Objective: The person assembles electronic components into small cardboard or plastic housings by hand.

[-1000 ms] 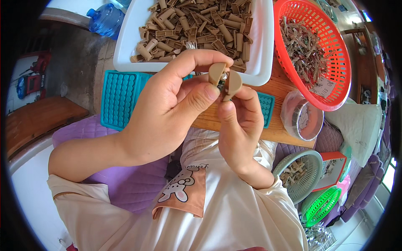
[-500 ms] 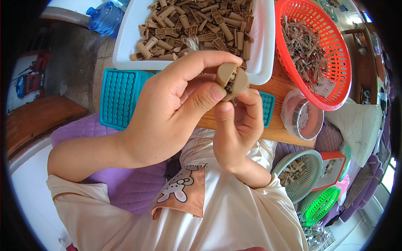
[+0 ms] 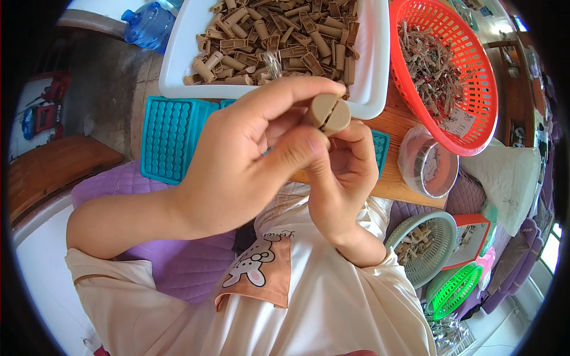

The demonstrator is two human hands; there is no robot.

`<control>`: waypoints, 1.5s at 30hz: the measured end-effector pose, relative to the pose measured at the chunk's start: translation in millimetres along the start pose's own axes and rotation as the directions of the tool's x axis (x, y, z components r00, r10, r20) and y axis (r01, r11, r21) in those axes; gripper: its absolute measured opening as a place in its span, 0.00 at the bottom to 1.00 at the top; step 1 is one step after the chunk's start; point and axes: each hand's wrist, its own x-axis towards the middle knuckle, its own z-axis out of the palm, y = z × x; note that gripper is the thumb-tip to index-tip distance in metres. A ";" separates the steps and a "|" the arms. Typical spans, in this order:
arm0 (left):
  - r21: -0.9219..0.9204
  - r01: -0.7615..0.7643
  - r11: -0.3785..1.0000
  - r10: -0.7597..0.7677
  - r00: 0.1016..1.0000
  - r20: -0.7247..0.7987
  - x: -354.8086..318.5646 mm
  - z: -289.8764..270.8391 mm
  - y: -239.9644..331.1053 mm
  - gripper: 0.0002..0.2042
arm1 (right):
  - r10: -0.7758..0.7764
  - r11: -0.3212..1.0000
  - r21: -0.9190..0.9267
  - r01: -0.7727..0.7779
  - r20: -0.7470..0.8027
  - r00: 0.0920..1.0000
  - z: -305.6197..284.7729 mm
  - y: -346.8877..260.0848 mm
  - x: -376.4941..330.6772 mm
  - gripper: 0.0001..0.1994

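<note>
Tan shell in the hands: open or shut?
Not fully shut: the shell's halves sit close together, but a dark slit shows between them.

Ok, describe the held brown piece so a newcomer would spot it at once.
Find the big white tub of loose brown pieces at the top of the picture. By its lower edge, right of the middle, the left hand and right hand hold a brown piece. Unlike the piled ones, it is held up, a thin dark slit crossing its round end.

Left hand (image 3: 243,154) and right hand (image 3: 341,181) pinch side by side.
</note>
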 end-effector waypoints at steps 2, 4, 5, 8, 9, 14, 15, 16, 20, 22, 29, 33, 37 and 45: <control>0.294 -0.090 0.952 0.080 0.996 0.045 -2.9 -0.1 -0.4 0.21 | 0.058 0.990 0.126 -0.059 0.015 0.998 1.9 -1.6 -1.5 0.10; 0.413 -0.110 0.904 0.097 0.994 0.051 -2.3 -3.1 2.0 0.22 | 0.072 0.995 0.067 -0.075 0.042 0.996 6.2 -6.2 -0.5 0.11; 0.491 -0.219 0.843 0.188 0.976 0.113 -1.1 -4.8 1.9 0.23 | 0.087 0.996 0.007 -0.088 0.070 0.994 7.5 -7.7 -0.4 0.11; 0.578 -0.372 0.726 0.338 0.925 0.171 0.1 -2.2 5.9 0.24 | -0.124 0.965 -0.188 0.184 0.292 0.948 5.9 -11.1 -3.8 0.10; 0.596 -0.411 0.690 0.344 0.910 0.230 -1.0 -2.9 6.7 0.23 | -0.086 0.978 -0.156 0.140 0.308 0.947 6.3 -12.8 -5.0 0.10; 0.607 -0.409 0.681 0.288 0.912 0.291 -3.6 2.7 9.1 0.20 | -0.275 0.953 -0.061 0.295 0.229 0.934 10.3 2.4 -10.1 0.09; 0.606 -0.412 0.680 0.288 0.911 0.296 -3.5 3.1 8.9 0.20 | -0.245 0.957 -0.089 0.276 0.260 0.934 8.8 3.4 -10.2 0.09; 0.615 -0.389 0.685 0.257 0.920 0.296 -3.0 3.2 7.8 0.20 | -0.214 0.959 -0.121 0.257 0.288 0.933 6.8 4.3 -10.0 0.09; 0.464 -0.121 0.877 0.070 0.989 0.127 -0.3 1.5 -2.6 0.21 | 0.051 0.950 -0.298 0.095 0.448 0.892 -9.2 -2.1 -1.2 0.11; 0.393 -0.014 0.919 -0.036 0.992 0.120 -1.8 0.5 -3.3 0.22 | 0.107 0.918 -0.375 0.126 0.542 0.834 -26.4 -18.3 11.8 0.13; -0.330 0.457 0.826 -0.512 0.852 -0.104 4.9 -2.2 4.0 0.22 | 0.634 0.354 -0.935 0.024 0.259 0.729 -163.8 -67.1 36.6 0.08; -0.422 0.603 0.677 -0.623 0.775 0.110 4.8 -5.8 -3.7 0.23 | 0.598 0.156 -0.945 -0.287 -0.141 0.789 -214.6 -60.5 49.1 0.09; -0.318 0.617 0.720 -0.623 0.776 0.098 8.5 -3.1 -2.9 0.20 | 0.338 -0.008 -1.000 0.029 0.024 0.941 -249.2 -20.6 52.6 0.11; -0.270 0.623 0.734 -0.614 0.779 0.130 6.7 0.0 -2.3 0.16 | 0.195 -0.075 -0.993 -0.088 -0.101 0.976 -239.8 4.3 53.7 0.07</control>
